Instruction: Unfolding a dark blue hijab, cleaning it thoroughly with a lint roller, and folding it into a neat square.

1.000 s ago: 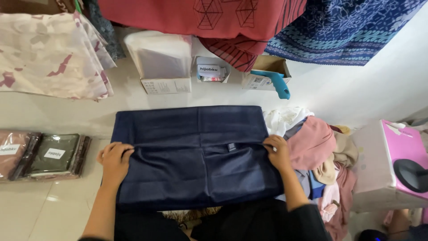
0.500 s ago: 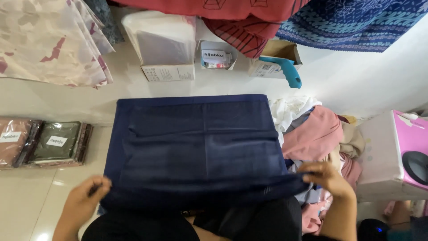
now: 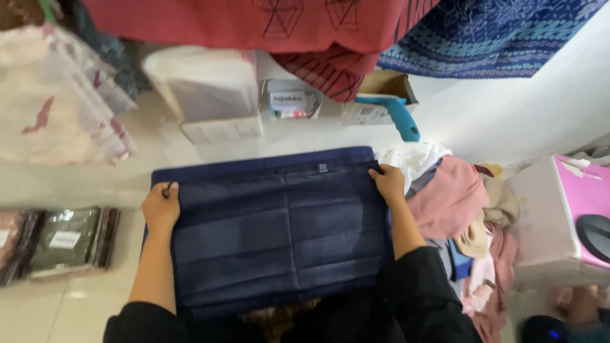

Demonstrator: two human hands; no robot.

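Observation:
A dark navy cloth lies folded in a flat rectangle on the pale tiled floor in front of me. My left hand pinches its upper left corner. My right hand presses on its upper right corner, beside a pile of clothes. A small dark tag shows near the cloth's far edge, between the two hands. Black sleeves cover both forearms near the bottom of the view.
A heap of pink, white and beige clothes lies to the right. A pink and white box stands further right. Packed cloths in clear bags lie left. Small boxes and a blue handheld tool sit by the far wall.
Both hands carried the cloth's near edge up and away from me, laying it over the far edge. The fold is now flat, with the tag on top.

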